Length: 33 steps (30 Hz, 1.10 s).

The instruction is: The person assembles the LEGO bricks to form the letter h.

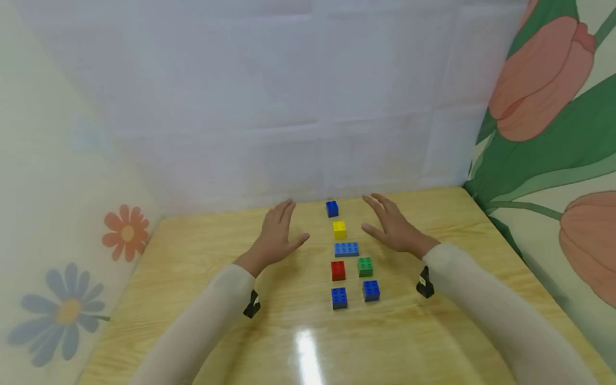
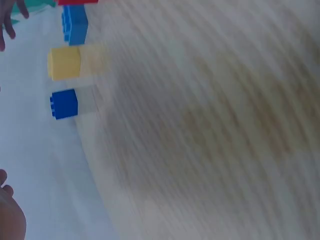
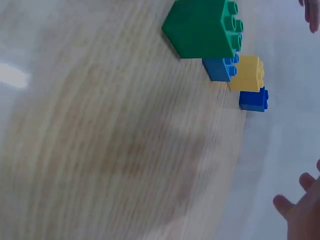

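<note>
White cloth (image 1: 289,96) is hanging behind our wooden table (image 1: 187,251). From the head, seven studded bricks (image 1: 339,298) are sitting on it: three dark blue, one light blue, one yellow, one red, one green. Our left hand (image 1: 273,239) and right hand (image 1: 394,230) are hovering beside them, spread wide. From our left wrist, four are showing; from our right, four, green nearest.

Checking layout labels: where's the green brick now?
In the head view, right of centre, the green brick sits on the table, just right of the red brick and just beyond the near-right dark blue brick.
</note>
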### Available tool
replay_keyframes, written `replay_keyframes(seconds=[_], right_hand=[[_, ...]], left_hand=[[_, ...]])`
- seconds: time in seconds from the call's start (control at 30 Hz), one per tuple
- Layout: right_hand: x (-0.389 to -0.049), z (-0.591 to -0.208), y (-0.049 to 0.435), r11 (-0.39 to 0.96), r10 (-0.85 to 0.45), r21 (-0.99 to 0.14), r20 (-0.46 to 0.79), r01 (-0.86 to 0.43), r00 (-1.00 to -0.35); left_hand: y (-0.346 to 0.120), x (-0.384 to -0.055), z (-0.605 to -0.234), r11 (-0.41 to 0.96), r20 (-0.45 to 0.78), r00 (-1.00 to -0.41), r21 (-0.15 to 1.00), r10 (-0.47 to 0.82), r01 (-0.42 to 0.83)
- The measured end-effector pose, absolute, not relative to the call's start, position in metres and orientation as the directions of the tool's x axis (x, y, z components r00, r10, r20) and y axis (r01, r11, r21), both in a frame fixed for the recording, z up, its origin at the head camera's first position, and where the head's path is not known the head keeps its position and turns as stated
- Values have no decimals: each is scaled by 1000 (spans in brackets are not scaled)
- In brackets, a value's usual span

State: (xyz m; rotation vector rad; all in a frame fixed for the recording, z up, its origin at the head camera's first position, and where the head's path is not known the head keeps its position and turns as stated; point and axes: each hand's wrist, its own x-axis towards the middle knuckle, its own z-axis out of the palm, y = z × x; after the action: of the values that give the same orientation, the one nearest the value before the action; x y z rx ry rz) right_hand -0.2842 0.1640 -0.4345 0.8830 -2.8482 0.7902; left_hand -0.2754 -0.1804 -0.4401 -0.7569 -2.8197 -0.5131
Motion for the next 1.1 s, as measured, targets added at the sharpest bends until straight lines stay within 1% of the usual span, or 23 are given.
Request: replay_keyframes(seconds=[0.13, 0.27, 0.37, 0.53, 0.7, 0.9, 1.1], right_hand=[[-273, -436, 168, 660, -537, -512, 189, -549, -822], [-261, -436, 171, 636, -560, -533, 179, -558, -809], [-250, -438, 172, 621, -576, -543, 172, -565, -799], [-229, -443, 173, 596, -610, -562, 146, -573, -779], [-215, -449, 175, 586, -634, -570, 119, -576, -764], [-205, -458, 179, 531, -653, -590, 173, -608, -738], [-197, -466, 182, 440, -695, -616, 228, -653, -682]], left_hand=[[-171, -264, -439, 747, 231, -842, 387, 488, 540], [-161, -249, -438, 685, 193, -850, 517, 491, 513], [-154, -238, -439, 647, 181, -843, 566, 507, 511], [-145, -217, -443, 594, 155, -818, 615, 553, 518], [-139, -202, -449, 575, 111, -814, 654, 571, 492], [-137, -191, -456, 540, 97, -790, 680, 606, 497], [-133, -183, -459, 539, 53, -779, 693, 625, 479]])
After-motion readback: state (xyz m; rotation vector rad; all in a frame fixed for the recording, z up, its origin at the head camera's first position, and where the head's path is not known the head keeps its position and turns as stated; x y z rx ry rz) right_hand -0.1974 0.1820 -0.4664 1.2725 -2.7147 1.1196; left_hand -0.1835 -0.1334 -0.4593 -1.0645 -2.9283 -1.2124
